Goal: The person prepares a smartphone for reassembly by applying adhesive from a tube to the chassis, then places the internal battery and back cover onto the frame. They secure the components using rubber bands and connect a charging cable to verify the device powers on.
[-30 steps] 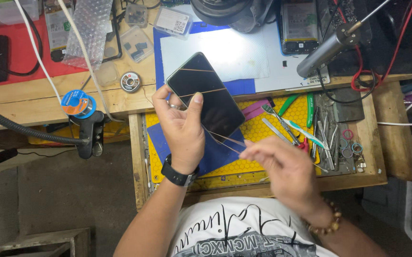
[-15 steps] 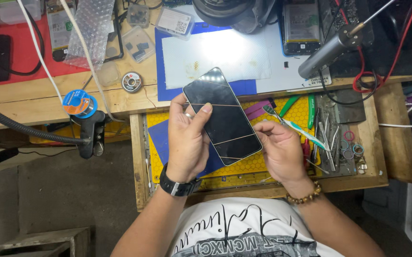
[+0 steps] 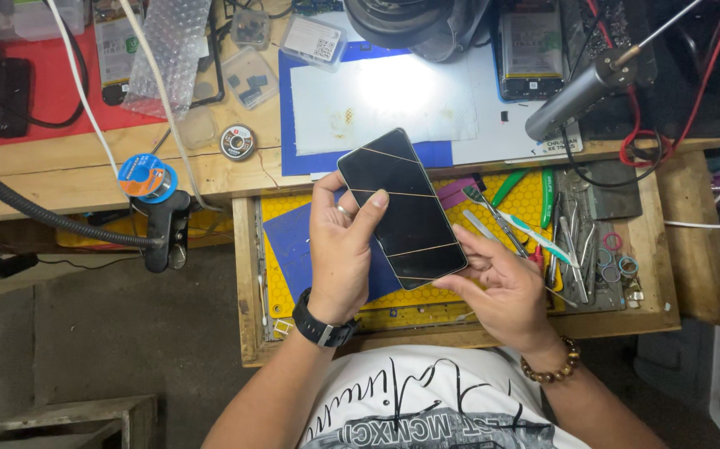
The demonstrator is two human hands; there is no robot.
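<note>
The phone, dark with thin wires across it, sits tilted at frame centre above the yellow tray. The left hand clasps its left edge; the right hand supports its lower right corner with loosely curled fingers.

Phone above drawer — tools right.

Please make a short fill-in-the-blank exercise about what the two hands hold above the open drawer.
1. Both hands hold a dark phone that is crossed by thin ____ wires.
2. The left hand has a black ____ on its wrist.
3. The right hand has a bracelet of brown ____ on its wrist.
4. The open drawer under the hands is lined with a ____ mat.

Missing words: golden; watch; beads; yellow
</note>
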